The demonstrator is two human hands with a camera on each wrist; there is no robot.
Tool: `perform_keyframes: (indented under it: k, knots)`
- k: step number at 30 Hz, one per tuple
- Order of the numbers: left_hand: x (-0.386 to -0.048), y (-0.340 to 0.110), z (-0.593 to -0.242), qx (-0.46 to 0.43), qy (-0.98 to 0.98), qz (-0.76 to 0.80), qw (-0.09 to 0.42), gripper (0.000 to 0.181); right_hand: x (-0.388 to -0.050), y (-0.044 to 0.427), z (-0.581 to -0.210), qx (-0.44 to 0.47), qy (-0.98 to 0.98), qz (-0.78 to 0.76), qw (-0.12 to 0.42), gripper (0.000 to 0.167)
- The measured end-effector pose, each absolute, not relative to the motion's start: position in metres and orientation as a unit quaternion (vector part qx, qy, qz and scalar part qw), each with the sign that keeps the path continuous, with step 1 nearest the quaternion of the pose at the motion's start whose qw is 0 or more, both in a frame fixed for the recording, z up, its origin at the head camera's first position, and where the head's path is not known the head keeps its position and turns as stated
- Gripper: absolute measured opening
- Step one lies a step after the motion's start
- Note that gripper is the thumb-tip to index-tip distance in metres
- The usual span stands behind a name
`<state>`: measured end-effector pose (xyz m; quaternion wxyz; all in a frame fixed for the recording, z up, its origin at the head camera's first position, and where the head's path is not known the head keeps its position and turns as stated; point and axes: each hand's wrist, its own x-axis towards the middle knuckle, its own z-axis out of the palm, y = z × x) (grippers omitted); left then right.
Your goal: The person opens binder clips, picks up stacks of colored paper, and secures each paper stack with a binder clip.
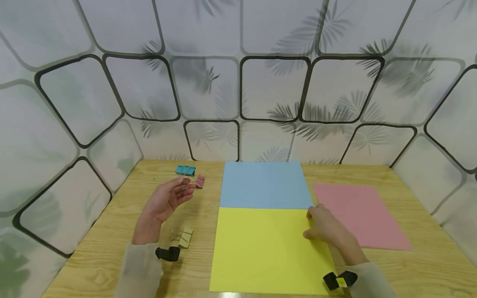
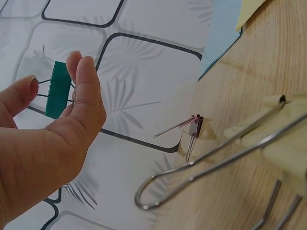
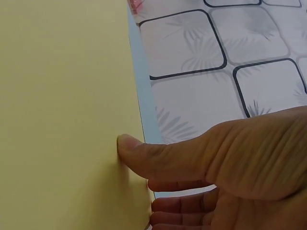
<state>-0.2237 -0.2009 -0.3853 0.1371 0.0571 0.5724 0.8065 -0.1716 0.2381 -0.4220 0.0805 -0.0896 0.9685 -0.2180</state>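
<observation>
My left hand (image 1: 164, 203) is raised at the left side, pinching a teal binder clip (image 2: 58, 90) by its wire handles between thumb and fingers. Just beyond that hand lies a pink binder clip (image 1: 200, 181). A pale yellow binder clip (image 1: 186, 237) rests nearer, beside the left wrist. At the upper right corner of a yellow sheet of paper (image 1: 268, 252), my right hand (image 1: 328, 227) grips the edge. Its thumb lies on top of the sheet in the right wrist view, the other fingertips at the edge and partly hidden. A blue sheet (image 1: 266, 184) shows beyond the yellow one.
To the right, a pink sheet of paper (image 1: 363, 217) lies on the wooden table (image 1: 100, 252). A patterned white curtain (image 1: 268, 87) encloses the back and both sides of the table. Dark wrist cameras (image 1: 167, 253) sit on both sleeves.
</observation>
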Motion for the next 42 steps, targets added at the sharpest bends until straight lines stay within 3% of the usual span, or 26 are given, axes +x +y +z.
perform_keyframes:
  k: [23, 31, 40, 42]
  knots:
    - [-0.220, -0.210, -0.384, 0.072, 0.550, 0.822, 0.128, 0.026, -0.179, 0.235, -0.413, -0.015, 0.957, -0.250, 0.150, 0.084]
    - [-0.218, -0.210, -0.379, 0.058, 0.547, 0.825, 0.128, 0.026, -0.178, 0.239, -0.411, -0.028, 0.950, -0.270, 0.153, 0.076]
    - [-0.219, -0.208, -0.380, 0.059, 0.551, 0.822, 0.131, 0.025, -0.175, 0.244, -0.420, -0.002, 0.941, -0.299, 0.155, 0.097]
    - [-0.220, -0.208, -0.380, 0.057, 0.556, 0.819, 0.129, 0.025, -0.175, 0.244, -0.419, -0.002, 0.941, -0.302, 0.151, 0.096]
